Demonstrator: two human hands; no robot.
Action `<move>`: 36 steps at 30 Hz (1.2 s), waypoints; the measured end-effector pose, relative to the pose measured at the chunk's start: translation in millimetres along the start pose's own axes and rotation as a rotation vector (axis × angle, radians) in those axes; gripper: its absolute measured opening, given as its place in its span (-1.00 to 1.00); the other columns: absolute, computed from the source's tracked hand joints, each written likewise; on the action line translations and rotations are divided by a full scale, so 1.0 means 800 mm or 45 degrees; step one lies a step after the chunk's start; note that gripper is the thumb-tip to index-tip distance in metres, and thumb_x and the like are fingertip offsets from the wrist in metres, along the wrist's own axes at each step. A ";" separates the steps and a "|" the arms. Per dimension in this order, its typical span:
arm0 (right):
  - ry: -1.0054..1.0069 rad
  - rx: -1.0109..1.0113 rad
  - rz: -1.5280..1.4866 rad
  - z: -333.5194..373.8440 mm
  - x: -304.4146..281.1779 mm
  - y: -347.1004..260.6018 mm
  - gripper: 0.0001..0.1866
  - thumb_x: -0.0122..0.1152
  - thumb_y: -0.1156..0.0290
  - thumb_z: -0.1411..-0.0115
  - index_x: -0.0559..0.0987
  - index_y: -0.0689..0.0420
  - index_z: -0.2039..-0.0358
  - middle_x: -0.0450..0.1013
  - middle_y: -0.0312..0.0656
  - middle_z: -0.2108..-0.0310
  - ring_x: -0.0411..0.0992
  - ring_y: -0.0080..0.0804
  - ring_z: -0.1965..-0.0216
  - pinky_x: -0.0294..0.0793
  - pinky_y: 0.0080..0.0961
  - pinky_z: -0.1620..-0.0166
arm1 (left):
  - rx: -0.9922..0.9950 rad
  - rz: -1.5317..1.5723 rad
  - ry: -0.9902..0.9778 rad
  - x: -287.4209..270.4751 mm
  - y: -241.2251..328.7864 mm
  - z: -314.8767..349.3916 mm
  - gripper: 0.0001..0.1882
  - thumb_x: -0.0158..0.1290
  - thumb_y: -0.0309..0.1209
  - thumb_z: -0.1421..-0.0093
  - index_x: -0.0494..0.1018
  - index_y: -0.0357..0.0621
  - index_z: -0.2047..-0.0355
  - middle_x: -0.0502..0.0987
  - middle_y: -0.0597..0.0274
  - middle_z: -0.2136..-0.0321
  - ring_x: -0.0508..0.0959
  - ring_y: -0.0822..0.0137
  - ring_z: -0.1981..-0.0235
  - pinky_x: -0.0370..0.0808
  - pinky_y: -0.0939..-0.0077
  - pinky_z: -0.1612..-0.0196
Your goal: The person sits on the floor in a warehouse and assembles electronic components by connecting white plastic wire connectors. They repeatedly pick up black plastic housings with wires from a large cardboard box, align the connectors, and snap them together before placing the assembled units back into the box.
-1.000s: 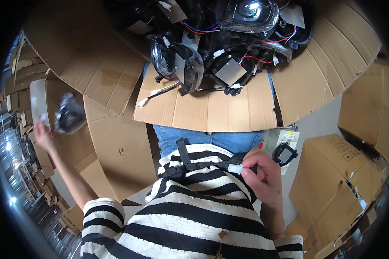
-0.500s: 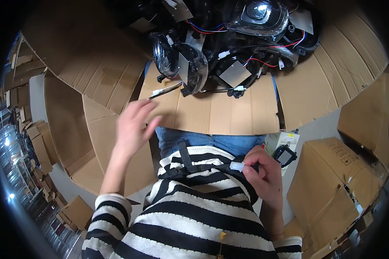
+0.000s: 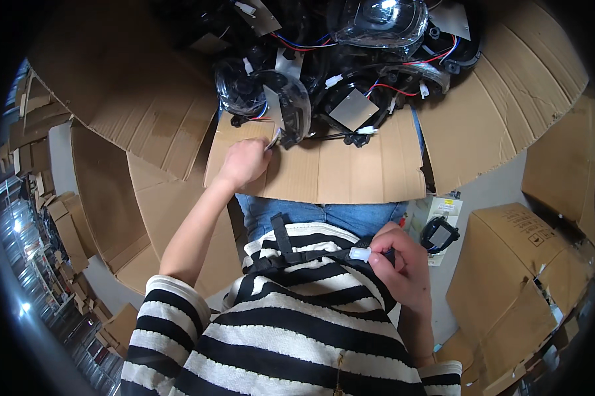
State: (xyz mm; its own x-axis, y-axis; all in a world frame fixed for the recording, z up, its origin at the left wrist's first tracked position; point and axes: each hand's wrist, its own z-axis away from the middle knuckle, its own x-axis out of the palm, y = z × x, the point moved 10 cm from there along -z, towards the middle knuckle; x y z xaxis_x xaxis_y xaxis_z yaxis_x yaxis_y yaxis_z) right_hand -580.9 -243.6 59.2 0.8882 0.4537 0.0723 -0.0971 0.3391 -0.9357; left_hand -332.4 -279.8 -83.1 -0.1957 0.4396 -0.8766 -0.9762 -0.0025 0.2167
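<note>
Before shirt (image 3: pixel 297 317), one right hand (image 3: pixel 403 264), one connector (image 3: pixel 359 254)

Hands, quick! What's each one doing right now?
Left hand: closed on a thin, pale wire bundle.
Right hand: closed, pinching a small, white, rectangular plastic connector.

An open brown cardboard box (image 3: pixel 370 175) carries a heap of black lamp units (image 3: pixel 261 99) with clear fronts and loose coloured wires; the nearest ones overhang its near flap — flat, creased, partly bare. The grey floor (image 3: pixel 502 188) bears more cartons (image 3: pixel 499 264), one standing at the right, closed on top.
</note>
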 end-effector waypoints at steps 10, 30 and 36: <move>0.041 -0.006 0.004 -0.001 -0.009 -0.002 -0.94 0.05 0.62 0.09 0.39 0.24 0.53 0.31 -0.22 0.54 0.25 -0.55 0.52 0.24 -0.67 0.41 | -0.290 1.786 -0.048 -0.041 -0.015 0.031 -0.87 -0.14 -0.43 -0.17 0.31 -0.27 0.38 0.40 0.31 0.62 0.33 0.59 0.69 0.26 0.75 0.61; 0.109 0.024 0.038 -0.014 -0.021 -0.014 -0.95 0.05 0.64 0.10 0.39 0.25 0.55 0.30 -0.24 0.55 0.27 -0.55 0.50 0.24 -0.67 0.40 | 0.135 1.569 0.230 -0.245 0.089 0.078 -0.86 -0.09 -0.48 -0.09 0.36 -0.32 0.36 0.43 0.24 0.65 0.34 0.61 0.70 0.24 0.82 0.66; 0.058 0.000 0.038 -0.011 -0.016 -0.014 -0.95 0.04 0.64 0.10 0.39 0.25 0.55 0.30 -0.24 0.55 0.27 -0.55 0.50 0.25 -0.67 0.39 | 0.134 1.795 0.052 -0.160 0.043 0.073 -0.65 -0.23 -0.26 -0.20 0.29 -0.29 0.15 0.46 0.08 0.43 0.45 0.42 0.49 0.38 0.59 0.39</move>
State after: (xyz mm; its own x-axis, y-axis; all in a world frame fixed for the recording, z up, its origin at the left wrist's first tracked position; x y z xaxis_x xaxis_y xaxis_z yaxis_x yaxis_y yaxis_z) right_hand -586.9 -260.6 65.7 0.9044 0.4256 0.0289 -0.1236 0.3264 -0.9371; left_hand -335.7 -283.7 62.1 -0.9912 0.0986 0.0880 0.0489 -0.3445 0.9375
